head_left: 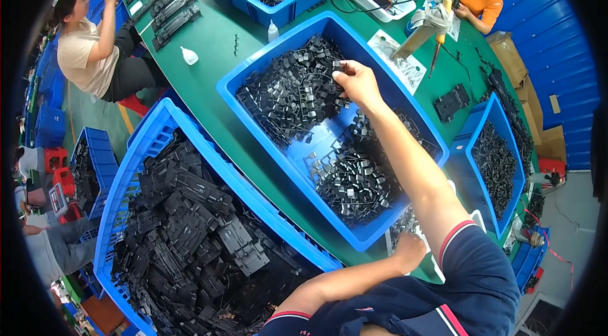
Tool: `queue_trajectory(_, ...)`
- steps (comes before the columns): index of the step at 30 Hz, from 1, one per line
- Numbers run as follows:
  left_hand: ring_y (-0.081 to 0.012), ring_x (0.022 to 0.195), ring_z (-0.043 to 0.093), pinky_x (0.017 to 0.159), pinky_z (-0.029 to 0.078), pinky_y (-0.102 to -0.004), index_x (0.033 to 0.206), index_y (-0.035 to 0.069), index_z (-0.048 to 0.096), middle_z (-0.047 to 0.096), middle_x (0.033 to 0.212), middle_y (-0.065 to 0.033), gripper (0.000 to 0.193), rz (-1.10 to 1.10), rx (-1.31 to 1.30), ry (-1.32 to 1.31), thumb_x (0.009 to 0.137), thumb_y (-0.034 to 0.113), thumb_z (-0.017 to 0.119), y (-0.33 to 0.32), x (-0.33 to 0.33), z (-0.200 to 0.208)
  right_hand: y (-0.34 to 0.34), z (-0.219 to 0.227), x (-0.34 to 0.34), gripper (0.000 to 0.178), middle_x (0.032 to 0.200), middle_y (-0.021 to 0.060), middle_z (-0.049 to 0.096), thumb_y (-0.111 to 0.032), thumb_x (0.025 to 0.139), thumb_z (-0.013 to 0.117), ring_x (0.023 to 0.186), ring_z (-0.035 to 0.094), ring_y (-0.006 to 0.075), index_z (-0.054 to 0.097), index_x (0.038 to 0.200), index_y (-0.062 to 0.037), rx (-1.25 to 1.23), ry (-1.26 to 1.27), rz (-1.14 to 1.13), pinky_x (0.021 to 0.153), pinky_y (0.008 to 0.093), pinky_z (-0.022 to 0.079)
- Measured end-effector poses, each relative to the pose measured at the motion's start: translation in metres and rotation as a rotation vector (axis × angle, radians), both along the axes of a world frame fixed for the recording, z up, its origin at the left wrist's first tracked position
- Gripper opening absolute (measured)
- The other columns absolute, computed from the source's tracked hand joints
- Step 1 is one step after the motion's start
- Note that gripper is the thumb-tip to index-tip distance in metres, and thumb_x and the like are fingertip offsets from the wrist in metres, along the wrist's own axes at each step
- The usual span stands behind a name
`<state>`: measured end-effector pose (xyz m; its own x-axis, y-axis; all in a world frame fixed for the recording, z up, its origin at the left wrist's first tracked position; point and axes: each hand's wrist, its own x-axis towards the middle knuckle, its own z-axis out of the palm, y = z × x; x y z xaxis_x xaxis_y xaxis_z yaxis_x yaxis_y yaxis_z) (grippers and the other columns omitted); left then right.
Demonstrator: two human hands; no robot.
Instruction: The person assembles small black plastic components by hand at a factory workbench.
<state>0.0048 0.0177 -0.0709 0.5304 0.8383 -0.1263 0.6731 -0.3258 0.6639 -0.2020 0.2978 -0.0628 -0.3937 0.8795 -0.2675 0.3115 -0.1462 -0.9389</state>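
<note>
Small black plastic part (337,67) sits at the fingertips of the right hand (360,86), above the far heap (297,86) of similar glossy black pieces in the large blue bin (322,139). The thumb and forefinger look pinched together on it, though the piece is tiny and blends into the heap behind, so its exact shape cannot be told. A second heap (354,187) of such parts fills the bin's near end, below the right forearm, with bare blue bottom between the two.

The left hand (410,252) is beside the bin's near corner, its fingers curled together; whether they grip anything cannot be told. Just beyond it are small pieces (403,223), partly covered by the right arm.

The bin stands on a green surface (212,92). Left of it, a slotted blue basket (253,200) is piled with flat black plastic plates (190,209). To the right is a smaller blue bin (467,149) of dark parts. Across the surface sits a co-worker in orange (482,10).
</note>
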Motion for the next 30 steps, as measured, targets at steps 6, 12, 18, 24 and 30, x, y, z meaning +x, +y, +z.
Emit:
queue_trajectory(6,-0.023,0.075,0.062,0.06,0.044,-0.0398,0.078,0.008,0.068,0.064,0.079,-0.0094,0.016,0.01,0.025,-0.039,0.075,0.014,0.054,-0.001,0.0,-0.002,0.002,0.035,0.003,0.033,0.09,0.0123,0.064,-0.014,0.073,0.069,0.082,0.063,0.0208,0.062,0.104,-0.0043,0.491,-0.188,0.144,0.074,0.0306,0.049)
queue_trajectory(12,-0.0217,0.071,0.061,0.059,0.041,-0.0375,0.073,0.009,0.068,0.063,0.075,-0.0082,0.014,0.056,0.046,-0.064,0.073,0.014,0.055,-0.003,0.005,-0.008,0.001,0.038,-0.025,0.029,0.082,0.0133,0.067,-0.017,0.067,0.07,0.076,0.065,0.0241,0.067,0.092,-0.0034,0.524,-0.284,0.433,0.072,0.0335,0.051)
queue_trajectory(18,-0.021,0.069,0.061,0.058,0.041,-0.0375,0.071,0.009,0.068,0.063,0.072,-0.0076,0.014,0.095,0.078,-0.079,0.072,0.014,0.055,-0.002,0.001,-0.004,-0.002,0.013,-0.047,0.029,0.108,0.0183,0.056,-0.005,0.072,0.054,0.096,0.058,0.0361,0.066,0.098,-0.0056,0.713,-0.702,0.496,0.084,0.0423,0.047)
queue_trajectory(24,-0.0221,0.07,0.062,0.059,0.042,-0.0385,0.072,0.009,0.068,0.064,0.074,-0.0085,0.014,0.11,0.033,-0.057,0.071,0.012,0.055,-0.001,0.006,-0.008,0.019,0.022,-0.05,0.028,0.079,0.0138,0.066,-0.016,0.065,0.072,0.075,0.063,0.0267,0.068,0.091,-0.0044,0.593,-0.578,0.549,0.073,0.0355,0.049)
queue_trajectory(30,-0.0228,0.072,0.064,0.057,0.046,-0.0396,0.075,0.008,0.069,0.066,0.077,-0.0101,0.015,0.081,-0.027,-0.054,0.072,0.011,0.054,0.008,-0.005,-0.012,0.021,0.073,-0.024,0.014,0.079,-0.0015,0.063,-0.012,0.076,0.071,0.072,0.057,0.0074,0.063,0.087,-0.009,-0.149,-0.004,0.348,0.064,0.0225,0.045)
